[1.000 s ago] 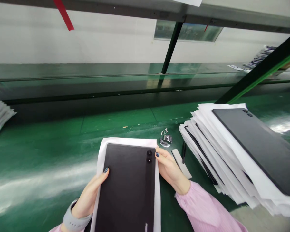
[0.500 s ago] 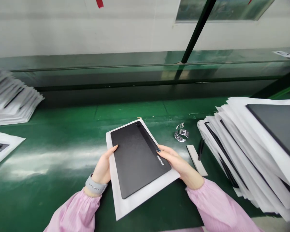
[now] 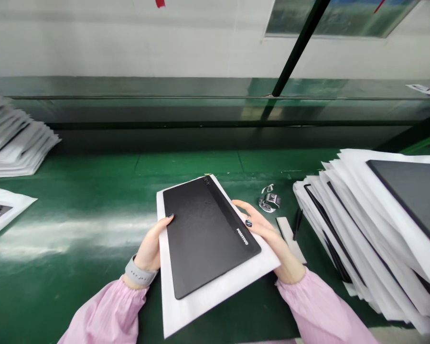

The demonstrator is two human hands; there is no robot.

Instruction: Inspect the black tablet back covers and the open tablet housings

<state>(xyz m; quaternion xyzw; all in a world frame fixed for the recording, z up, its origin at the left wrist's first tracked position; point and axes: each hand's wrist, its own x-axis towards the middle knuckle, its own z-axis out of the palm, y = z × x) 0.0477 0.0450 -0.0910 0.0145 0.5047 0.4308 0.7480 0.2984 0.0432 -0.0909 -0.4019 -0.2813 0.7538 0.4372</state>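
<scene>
metal piece [image 3: 270,200]: too small to identify | stacked tablet [image 3: 408,200]: cut off right

tablet [image 3: 208,234] on foam sheet [image 3: 218,303] | right: sheet stack [image 3: 365,234] | left: smaller stack [image 3: 14,143]

The person is wearing puffy pink sleeves [image 3: 105,306], a gray watch band [image 3: 139,272], and dark nail paint [image 3: 248,223] on the left hand [image 3: 150,251] and right hand [image 3: 263,234].

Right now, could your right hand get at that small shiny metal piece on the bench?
Probably yes. The right hand lies close to the small shiny metal piece on the green bench, and nothing appears to stand between them. It would first have to leave the black tablet.
</scene>
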